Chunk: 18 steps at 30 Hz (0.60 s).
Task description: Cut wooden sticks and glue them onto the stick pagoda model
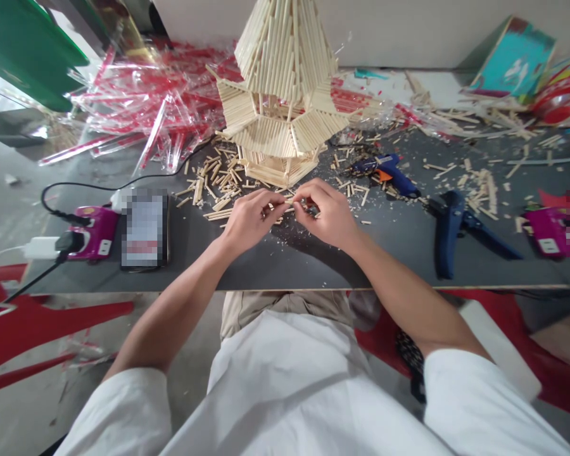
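Note:
A short pale wooden stick (pixel 289 201) is pinched at both ends in front of me. My left hand (pixel 251 216) closes thumb and fingertips on one end. The fingers of my right hand (pixel 330 214) are curled and closed at its other end. Just beyond my fingertips stands a tiered, tower-like model (pixel 285 136) built of thin wooden sticks, with a steep pointed roof and flared eaves. Loose cut sticks (pixel 218 171) lie to the left of its base. Part of the held stick is hidden by my fingers.
A blue glue gun (pixel 394 174) and a dark blue hand cutter (pixel 449 234) lie to the right. On the left are a phone (pixel 145 231) and a purple power socket (pixel 95 233) with cables. Red and clear plastic wrappers (pixel 161 95) pile up behind. A second purple socket (pixel 548 231) is far right.

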Motion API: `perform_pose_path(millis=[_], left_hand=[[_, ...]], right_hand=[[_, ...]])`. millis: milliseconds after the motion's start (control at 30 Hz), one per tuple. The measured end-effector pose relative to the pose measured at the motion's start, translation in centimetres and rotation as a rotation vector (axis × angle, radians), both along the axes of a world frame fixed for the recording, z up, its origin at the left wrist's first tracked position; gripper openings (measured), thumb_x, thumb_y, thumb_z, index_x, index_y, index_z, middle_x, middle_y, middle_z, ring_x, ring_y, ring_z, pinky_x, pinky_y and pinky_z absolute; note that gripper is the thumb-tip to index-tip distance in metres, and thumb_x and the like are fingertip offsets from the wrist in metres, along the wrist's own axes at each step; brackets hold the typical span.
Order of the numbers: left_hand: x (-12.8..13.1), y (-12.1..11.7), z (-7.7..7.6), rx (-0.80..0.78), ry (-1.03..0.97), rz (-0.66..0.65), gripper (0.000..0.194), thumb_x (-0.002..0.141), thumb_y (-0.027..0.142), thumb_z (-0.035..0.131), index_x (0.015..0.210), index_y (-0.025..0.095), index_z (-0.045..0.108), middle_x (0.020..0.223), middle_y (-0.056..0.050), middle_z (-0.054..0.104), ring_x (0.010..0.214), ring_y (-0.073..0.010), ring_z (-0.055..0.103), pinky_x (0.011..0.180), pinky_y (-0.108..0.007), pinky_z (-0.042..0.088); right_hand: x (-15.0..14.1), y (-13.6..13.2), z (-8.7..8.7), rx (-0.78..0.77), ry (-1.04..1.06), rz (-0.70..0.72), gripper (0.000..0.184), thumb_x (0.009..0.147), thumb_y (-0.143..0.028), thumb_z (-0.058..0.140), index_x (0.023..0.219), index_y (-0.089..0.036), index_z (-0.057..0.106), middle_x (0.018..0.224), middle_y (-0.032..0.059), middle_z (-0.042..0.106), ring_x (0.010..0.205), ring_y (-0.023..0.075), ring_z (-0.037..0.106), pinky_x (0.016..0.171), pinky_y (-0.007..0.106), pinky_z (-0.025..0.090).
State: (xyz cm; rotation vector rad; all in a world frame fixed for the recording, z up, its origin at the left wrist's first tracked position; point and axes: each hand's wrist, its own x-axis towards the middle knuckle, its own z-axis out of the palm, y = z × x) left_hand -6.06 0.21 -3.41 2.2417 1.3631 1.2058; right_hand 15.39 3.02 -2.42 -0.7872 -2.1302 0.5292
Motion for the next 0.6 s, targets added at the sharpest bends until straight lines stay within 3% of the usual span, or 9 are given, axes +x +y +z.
perform_pose_path(millis=[600], left_hand=[[0.24, -0.11, 0.53, -0.166, -0.091, -0.017, 0.014, 0.09, 0.03, 0.069, 0.093, 0.017, 0.073, 0.084, -0.003, 0.075, 0.062, -0.0098, 0.06, 0.061, -0.022, 0.049]], right_hand=[[0.02, 0.18, -0.09, -0.014, -0.03, 0.006, 0.008, 0.099, -0.028, 0.055, 0.099, -0.024, 0.062, 0.1, 0.0057, 0.066, 0.086, 0.0189, 0.063, 0.077, 0.034, 0.053]])
